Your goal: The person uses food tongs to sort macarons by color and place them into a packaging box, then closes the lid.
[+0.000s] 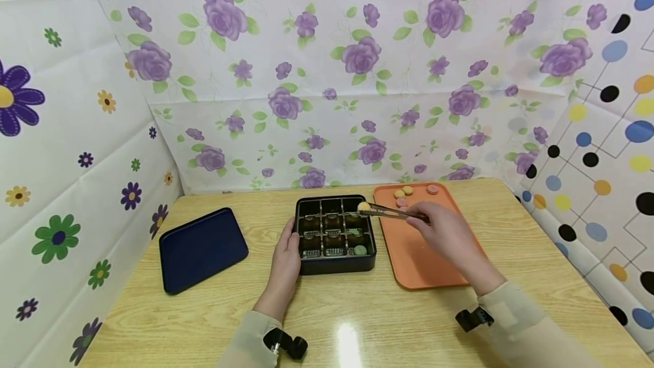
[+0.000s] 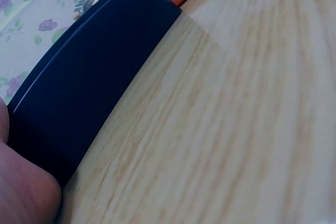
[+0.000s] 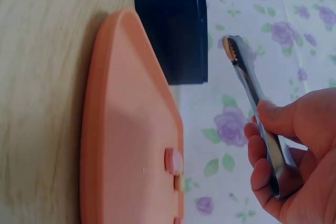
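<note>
A dark compartment box (image 1: 337,266) stands mid-table, its clear dividers making a grid. My left hand (image 1: 287,257) rests along its left wall, fingers extended; in the left wrist view part of this hand (image 2: 26,182) touches the box wall. My right hand (image 1: 449,237) grips metal tongs (image 3: 254,90), thumb on one side and curled fingers on the other. Between the tong tips is a yellow macaron (image 1: 364,207), above the box's right rim towards the back. A green macaron (image 1: 360,250) lies in the front right compartment; green also shows further back in that column.
Right of the box lies an orange tray (image 1: 424,260), with yellow macarons (image 1: 403,192) and pink macarons (image 1: 432,189) towards its back. A dark blue tray or lid (image 1: 204,251) lies at the left. Flowered cloth (image 1: 327,101) hangs behind the wooden table.
</note>
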Action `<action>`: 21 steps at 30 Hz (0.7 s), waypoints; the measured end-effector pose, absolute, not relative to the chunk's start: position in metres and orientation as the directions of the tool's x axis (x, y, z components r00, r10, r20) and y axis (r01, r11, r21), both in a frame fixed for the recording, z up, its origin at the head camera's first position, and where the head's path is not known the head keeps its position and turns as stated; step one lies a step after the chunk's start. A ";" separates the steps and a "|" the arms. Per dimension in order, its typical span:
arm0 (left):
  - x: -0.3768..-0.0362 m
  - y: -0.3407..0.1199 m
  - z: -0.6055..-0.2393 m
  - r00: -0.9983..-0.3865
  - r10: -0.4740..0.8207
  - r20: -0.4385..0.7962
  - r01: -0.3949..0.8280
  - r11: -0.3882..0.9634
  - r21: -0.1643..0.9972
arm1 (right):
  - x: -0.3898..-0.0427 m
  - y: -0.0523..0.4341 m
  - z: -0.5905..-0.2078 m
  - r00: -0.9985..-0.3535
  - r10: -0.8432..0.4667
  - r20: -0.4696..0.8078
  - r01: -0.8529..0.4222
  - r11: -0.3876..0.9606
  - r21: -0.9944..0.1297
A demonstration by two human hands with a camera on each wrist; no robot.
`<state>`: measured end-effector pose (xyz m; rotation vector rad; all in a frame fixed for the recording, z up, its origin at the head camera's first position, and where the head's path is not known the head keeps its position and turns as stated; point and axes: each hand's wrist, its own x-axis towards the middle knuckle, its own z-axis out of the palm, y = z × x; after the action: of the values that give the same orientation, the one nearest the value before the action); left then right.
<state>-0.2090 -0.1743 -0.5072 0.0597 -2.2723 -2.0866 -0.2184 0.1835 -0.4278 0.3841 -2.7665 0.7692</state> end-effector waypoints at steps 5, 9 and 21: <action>-0.210 -0.174 -0.508 -0.998 -0.065 0.010 0.004 0.089 0.996 | -0.215 0.173 -0.429 -0.923 -0.213 0.320 -0.344 0.828 -0.442; -0.210 -0.174 -0.509 -0.998 -0.067 0.002 -0.004 0.092 0.996 | -0.212 0.165 -0.430 -0.917 -0.229 0.327 -0.361 0.826 -0.433; -0.210 -0.174 -0.508 -0.998 -0.068 -0.001 -0.007 0.097 0.995 | -0.206 0.146 -0.436 -0.886 -0.298 0.354 -0.435 0.798 -0.418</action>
<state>-0.2096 -0.1744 -0.5083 0.0791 -2.2929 -2.0792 -0.2055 0.1462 -0.4356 0.5648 -2.7156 0.7264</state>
